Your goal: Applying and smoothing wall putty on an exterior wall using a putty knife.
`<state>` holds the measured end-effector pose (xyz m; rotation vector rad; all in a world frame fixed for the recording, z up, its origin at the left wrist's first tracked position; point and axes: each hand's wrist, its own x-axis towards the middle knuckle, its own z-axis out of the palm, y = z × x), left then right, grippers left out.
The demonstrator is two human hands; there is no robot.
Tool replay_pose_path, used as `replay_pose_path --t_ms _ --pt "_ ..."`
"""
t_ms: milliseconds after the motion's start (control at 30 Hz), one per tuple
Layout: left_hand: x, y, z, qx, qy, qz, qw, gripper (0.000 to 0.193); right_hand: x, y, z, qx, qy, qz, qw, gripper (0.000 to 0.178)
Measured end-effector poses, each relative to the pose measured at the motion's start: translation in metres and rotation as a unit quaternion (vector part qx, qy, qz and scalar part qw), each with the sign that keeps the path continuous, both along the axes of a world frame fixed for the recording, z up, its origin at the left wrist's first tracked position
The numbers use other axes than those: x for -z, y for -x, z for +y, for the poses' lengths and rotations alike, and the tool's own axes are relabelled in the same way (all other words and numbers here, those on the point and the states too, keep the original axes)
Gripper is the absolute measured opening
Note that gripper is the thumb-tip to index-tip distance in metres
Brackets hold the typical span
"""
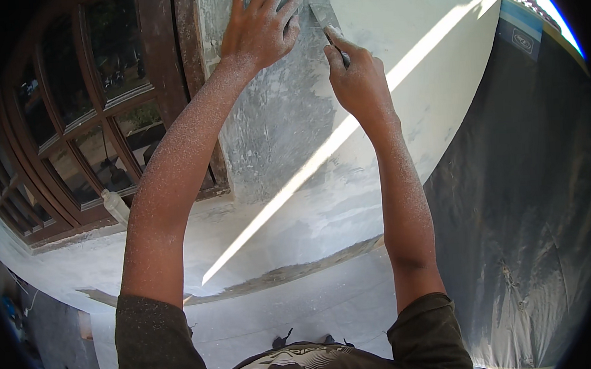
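Observation:
My right hand [358, 74] is closed round the handle of a putty knife [324, 12], whose flat metal blade lies against the wall. Under it the wall [267, 146] is a bare, mottled grey strip, while the area to the right has a pale, smooth coat. To the left of the blade, my left hand [258, 27] is raised near the grey strip with its fingers spread, holding nothing; its fingertips reach the top edge of the picture. White dust speckles both forearms.
At left is a brown wooden window frame [165, 58] with dark glass panes; a pale plastic bottle [115, 206] stands on its sill. A dark sheet [515, 173] hangs at right. A bright sunlight streak crosses the wall diagonally. Below lies a light grey floor [302, 304].

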<state>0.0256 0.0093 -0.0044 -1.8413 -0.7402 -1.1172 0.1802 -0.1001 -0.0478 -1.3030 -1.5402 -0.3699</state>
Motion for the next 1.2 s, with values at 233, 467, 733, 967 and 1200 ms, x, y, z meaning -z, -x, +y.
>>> replay_pose_path --t_ms 233,467,733,967,1200 --pt "-0.001 -0.002 -0.003 -0.002 -0.002 0.0 1.0 0.069 -0.012 -0.004 0.005 -0.018 -0.036 0.017 0.999 0.035" --pt "0.0 -0.005 0.0 0.003 -0.01 0.001 1.0 0.068 -0.019 -0.003 0.013 -0.019 -0.069 0.014 0.997 0.036" --pt "-0.003 -0.007 -0.008 -0.013 0.013 0.01 1.0 0.068 -0.01 -0.008 0.018 -0.015 -0.1 -0.005 0.995 0.037" --pt "0.001 0.0 0.003 0.006 -0.001 0.001 1.0 0.068 0.006 0.002 0.003 -0.004 -0.019 0.026 0.999 0.037" --pt "0.002 0.002 0.004 0.01 -0.012 -0.001 1.0 0.069 0.0 0.007 -0.001 -0.006 -0.005 0.038 0.999 0.037"
